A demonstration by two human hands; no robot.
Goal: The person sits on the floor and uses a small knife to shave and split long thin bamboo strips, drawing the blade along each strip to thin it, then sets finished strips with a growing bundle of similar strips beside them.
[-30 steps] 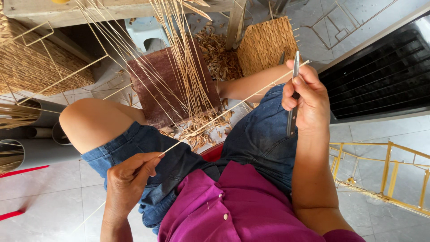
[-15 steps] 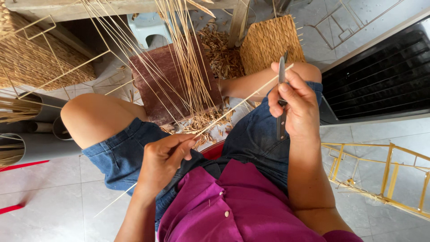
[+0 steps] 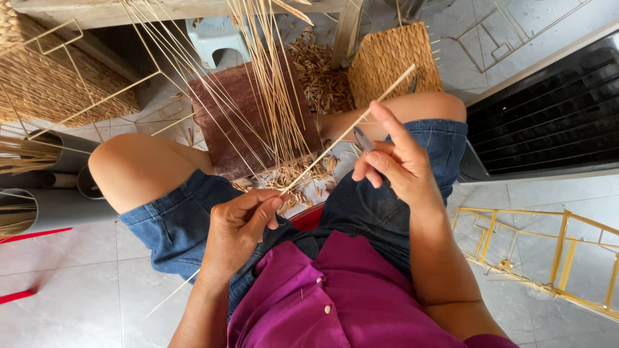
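Observation:
I sit with bare knees apart, in denim shorts and a magenta shirt. My left hand pinches a long thin pale cane strip near its lower end, over my lap. The strip runs up and right past my right hand. That hand grips a small grey-bladed knife, with the index finger stretched along the strip and the blade touching it. Many more cane strips stand in a sheaf between my knees, above a pile of shavings.
A dark red wooden board lies ahead on the tiled floor, with a woven panel and a pale stool beyond. A woven basket with a wire frame is left. A yellow metal frame lies right, by a black grille.
My left hand has slid up the strip from low on my thigh toward my lap. My right hand with the knife has come down and left, closing onto the strip.

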